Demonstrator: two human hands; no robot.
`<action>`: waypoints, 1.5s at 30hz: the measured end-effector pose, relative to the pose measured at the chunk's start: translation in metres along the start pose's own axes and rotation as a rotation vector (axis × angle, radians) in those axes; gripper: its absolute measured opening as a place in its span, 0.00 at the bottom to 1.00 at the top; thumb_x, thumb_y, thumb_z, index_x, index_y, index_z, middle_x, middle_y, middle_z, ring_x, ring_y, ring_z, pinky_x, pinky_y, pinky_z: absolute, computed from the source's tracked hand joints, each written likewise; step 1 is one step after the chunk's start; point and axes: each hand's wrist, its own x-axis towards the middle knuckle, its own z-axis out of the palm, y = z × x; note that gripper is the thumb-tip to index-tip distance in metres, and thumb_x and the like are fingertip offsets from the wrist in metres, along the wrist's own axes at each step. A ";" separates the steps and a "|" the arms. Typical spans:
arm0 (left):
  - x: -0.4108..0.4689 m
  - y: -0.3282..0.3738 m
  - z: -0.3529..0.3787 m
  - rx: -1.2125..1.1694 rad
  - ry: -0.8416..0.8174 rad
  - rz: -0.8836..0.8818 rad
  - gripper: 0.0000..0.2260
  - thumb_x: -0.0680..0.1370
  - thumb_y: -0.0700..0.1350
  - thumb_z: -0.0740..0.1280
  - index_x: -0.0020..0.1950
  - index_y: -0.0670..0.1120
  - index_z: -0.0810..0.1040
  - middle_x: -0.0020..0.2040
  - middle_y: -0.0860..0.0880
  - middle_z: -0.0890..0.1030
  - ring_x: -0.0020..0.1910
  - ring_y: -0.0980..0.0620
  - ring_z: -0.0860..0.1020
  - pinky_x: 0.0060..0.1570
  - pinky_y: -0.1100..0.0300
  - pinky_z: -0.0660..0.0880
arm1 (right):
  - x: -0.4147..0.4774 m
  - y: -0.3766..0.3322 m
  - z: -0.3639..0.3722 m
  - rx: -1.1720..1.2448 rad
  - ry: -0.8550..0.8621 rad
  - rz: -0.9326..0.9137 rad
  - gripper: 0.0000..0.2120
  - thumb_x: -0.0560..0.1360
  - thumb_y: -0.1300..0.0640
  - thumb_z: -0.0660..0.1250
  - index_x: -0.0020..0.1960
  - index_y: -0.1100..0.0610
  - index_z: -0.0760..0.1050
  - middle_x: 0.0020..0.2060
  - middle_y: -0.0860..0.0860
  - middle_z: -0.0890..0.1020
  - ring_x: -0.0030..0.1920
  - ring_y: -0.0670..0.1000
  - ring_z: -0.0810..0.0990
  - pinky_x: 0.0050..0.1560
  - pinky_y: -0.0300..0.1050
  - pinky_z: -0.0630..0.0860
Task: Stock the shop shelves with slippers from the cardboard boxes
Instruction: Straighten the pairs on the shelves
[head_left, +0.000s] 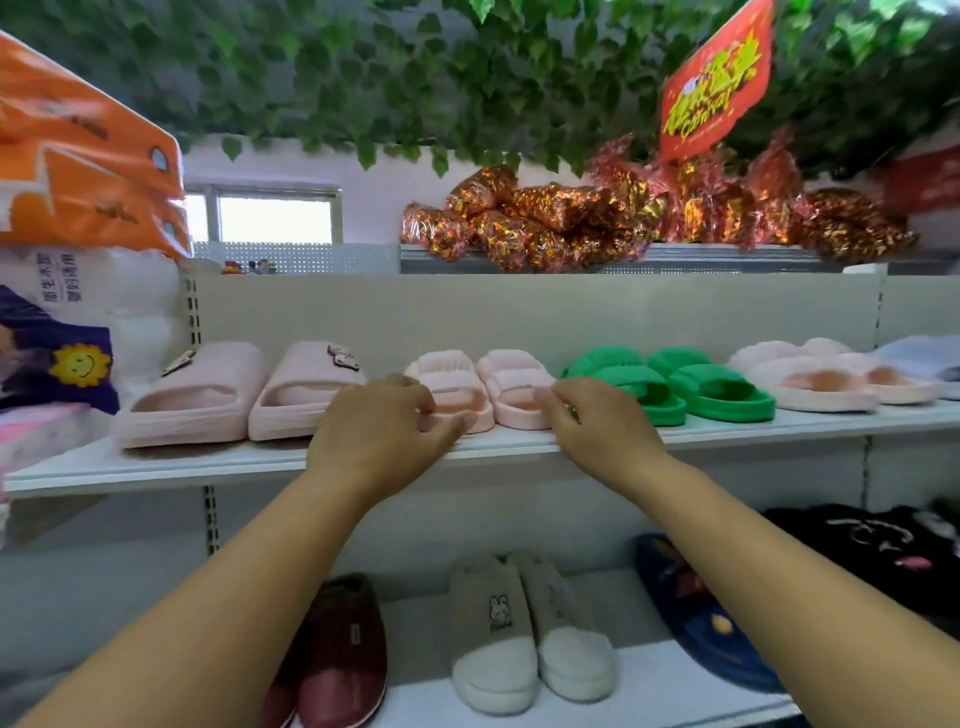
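Looks well along, at a guess: across the upper shelf (208, 462), from left to right, pink charm slides (192, 395), the pale pink ribbed slippers (511, 382), green slides (722, 389) and fluffy pink slippers (831, 387), all set in pairs with toes to the far wall. Down on the lower shelf (649, 670), maroon slippers (337, 649), beige plush slippers (519, 634) and dark blue slippers (701, 613). No cardboard boxes in view, so no telling how much stock left to put out. Seemingly at the squaring-up of the ribbed pair, mid-shelf near the front edge, between the charm slides and the green slides. Left hand (374, 431) curled over the near end of the left slipper of that pair, fingers on top and thumb against the heel, gripping it lightly. Right hand (597, 426) half curled, fingertips touching the near right side of the other slipper; hard to tell whether pinching or only nudging.
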 end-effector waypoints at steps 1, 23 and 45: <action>0.000 0.001 0.001 0.001 -0.001 -0.009 0.25 0.77 0.71 0.58 0.51 0.53 0.82 0.57 0.55 0.81 0.48 0.49 0.79 0.45 0.54 0.74 | -0.001 -0.002 -0.002 -0.003 -0.013 -0.008 0.18 0.84 0.44 0.56 0.38 0.48 0.71 0.40 0.48 0.77 0.43 0.53 0.74 0.39 0.49 0.66; -0.106 0.013 0.048 -0.262 0.099 0.328 0.18 0.80 0.56 0.65 0.58 0.43 0.81 0.53 0.44 0.81 0.53 0.42 0.78 0.50 0.50 0.73 | -0.151 0.003 -0.018 0.143 -0.050 0.129 0.17 0.80 0.43 0.67 0.61 0.55 0.81 0.57 0.50 0.83 0.59 0.51 0.79 0.57 0.46 0.75; -0.205 0.045 0.221 -0.192 -0.460 -0.385 0.32 0.79 0.67 0.60 0.79 0.54 0.59 0.72 0.43 0.74 0.69 0.41 0.73 0.64 0.48 0.70 | -0.214 0.143 0.174 0.224 -0.362 0.134 0.27 0.81 0.41 0.63 0.77 0.48 0.68 0.69 0.53 0.71 0.67 0.56 0.73 0.64 0.49 0.74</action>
